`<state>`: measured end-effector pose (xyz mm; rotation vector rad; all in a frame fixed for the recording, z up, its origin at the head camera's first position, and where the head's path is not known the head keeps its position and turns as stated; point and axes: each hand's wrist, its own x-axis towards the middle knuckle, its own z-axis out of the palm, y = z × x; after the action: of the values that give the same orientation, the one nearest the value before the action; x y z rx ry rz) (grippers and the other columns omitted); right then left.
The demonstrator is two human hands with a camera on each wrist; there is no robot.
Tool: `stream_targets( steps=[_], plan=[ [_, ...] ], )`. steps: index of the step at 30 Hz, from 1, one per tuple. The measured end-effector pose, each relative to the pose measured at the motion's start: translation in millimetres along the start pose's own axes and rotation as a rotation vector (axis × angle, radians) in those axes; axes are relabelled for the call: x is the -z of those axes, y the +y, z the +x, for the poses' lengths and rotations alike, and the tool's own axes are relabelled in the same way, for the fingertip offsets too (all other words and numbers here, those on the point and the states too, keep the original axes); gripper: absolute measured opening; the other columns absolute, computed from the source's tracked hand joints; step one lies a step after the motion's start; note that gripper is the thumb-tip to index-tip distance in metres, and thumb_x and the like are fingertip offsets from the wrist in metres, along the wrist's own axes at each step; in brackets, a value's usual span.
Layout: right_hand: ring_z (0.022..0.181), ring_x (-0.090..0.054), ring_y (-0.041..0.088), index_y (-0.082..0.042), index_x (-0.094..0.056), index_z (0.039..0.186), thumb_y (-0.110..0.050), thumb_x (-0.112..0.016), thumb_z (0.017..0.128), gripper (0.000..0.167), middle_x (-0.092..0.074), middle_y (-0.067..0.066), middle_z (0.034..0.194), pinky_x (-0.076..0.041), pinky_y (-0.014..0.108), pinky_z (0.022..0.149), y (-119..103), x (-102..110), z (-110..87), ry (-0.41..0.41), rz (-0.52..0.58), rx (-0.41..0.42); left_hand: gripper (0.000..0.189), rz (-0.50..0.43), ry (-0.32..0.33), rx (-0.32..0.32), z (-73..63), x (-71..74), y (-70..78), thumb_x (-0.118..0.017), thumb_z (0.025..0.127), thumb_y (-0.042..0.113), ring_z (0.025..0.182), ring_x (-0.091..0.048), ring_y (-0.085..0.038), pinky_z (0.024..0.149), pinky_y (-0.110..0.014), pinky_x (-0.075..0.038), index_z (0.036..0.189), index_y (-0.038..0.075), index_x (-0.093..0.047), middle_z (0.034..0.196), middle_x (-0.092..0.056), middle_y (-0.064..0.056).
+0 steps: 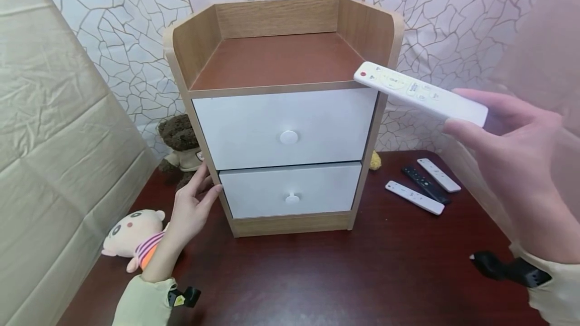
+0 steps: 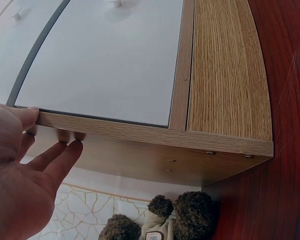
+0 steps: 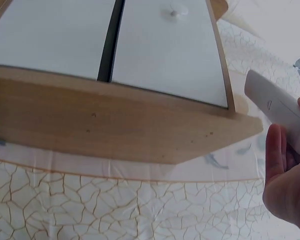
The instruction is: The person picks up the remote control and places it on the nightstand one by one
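Raised nearest the camera, the right hand (image 1: 521, 145) pinches one end of a white remote (image 1: 419, 92) between thumb and fingers, its far end overlapping the cabinet's (image 1: 290, 152) upper right corner in the head view. Lower down, the left hand (image 1: 192, 210) rests its loosely spread fingers against the cabinet's left side, thumb at the front edge, while a black remote (image 1: 426, 185) lies on the surface (image 1: 290, 275).

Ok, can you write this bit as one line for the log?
left hand: touches cabinet side | right hand: holds white remote | drawers: look closed | other remotes: three, on table
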<state>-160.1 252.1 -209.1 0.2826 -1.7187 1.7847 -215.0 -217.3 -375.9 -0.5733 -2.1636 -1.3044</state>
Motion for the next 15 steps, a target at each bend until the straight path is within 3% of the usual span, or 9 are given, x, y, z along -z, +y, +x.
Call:
stream_targets(
  steps=[4, 8, 12, 15],
  plan=[
    [0.082, -0.062, 0.021, 0.011, -0.074, 0.115, 0.019, -0.083, 0.071, 0.045, -0.073, 0.014, 0.105, -0.055, 0.016, 0.070, -1, -14, 0.0, 0.007, 0.073, 0.052, 0.068, 0.011, -0.001, -0.006, 0.5, -0.4, -0.9, -0.068, 0.094, -0.009, 0.119, -0.062, -0.035, 0.087, -0.014, -0.051, 0.156, 0.000, -0.039, 0.147, -0.053, -0.019],
    [0.077, -0.059, 0.019, 0.004, -0.077, 0.114, 0.012, -0.086, 0.073, 0.043, -0.075, 0.010, 0.101, -0.052, 0.017, 0.065, -6, -25, -0.7, 0.027, -0.121, 0.101, 0.068, 0.030, 0.001, -0.005, 0.7, -0.6, -1.0, -0.068, 0.095, -0.009, 0.119, -0.062, -0.028, 0.087, -0.013, -0.051, 0.156, 0.000, -0.040, 0.147, -0.054, -0.020],
    [0.071, -0.057, 0.014, -0.008, -0.079, 0.117, 0.001, -0.086, 0.077, 0.041, -0.076, 0.000, 0.101, -0.047, 0.016, 0.060, -8, -34, -0.6, 0.018, -0.334, 0.107, 0.068, 0.023, 0.007, -0.001, 0.0, -1.3, -1.2, -0.068, 0.094, -0.010, 0.118, -0.063, -0.032, 0.087, -0.013, -0.051, 0.155, -0.002, -0.040, 0.146, -0.054, -0.021],
    [0.073, -0.059, 0.016, -0.005, -0.078, 0.118, 0.001, -0.085, 0.079, 0.040, -0.076, 0.002, 0.101, -0.048, 0.016, 0.061, -8, -40, 1.5, -0.031, -0.251, 0.103, 0.068, 0.022, 0.009, -0.002, -0.6, -1.6, -1.2, -0.068, 0.094, -0.010, 0.118, -0.063, -0.032, 0.086, -0.012, -0.050, 0.155, -0.002, -0.040, 0.146, -0.054, -0.022]
  ],
)
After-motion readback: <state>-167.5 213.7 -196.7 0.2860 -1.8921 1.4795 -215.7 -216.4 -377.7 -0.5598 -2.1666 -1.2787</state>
